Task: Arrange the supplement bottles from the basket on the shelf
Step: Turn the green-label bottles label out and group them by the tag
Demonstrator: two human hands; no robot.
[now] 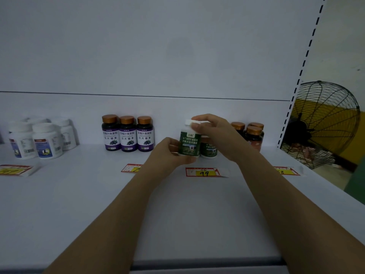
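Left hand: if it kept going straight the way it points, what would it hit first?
Most likely the second green bottle, standing just behind and right of the held bottle in the left hand. Depth is unclear, so it might slip past to the back panel.

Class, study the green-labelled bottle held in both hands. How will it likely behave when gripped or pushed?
The green-labelled bottle looks rigid: the left hand grips its body without denting it. Taller than wide, it may tip if pushed near the white cap, which the right hand pinches. On its side, its round body would probably roll along the shelf.
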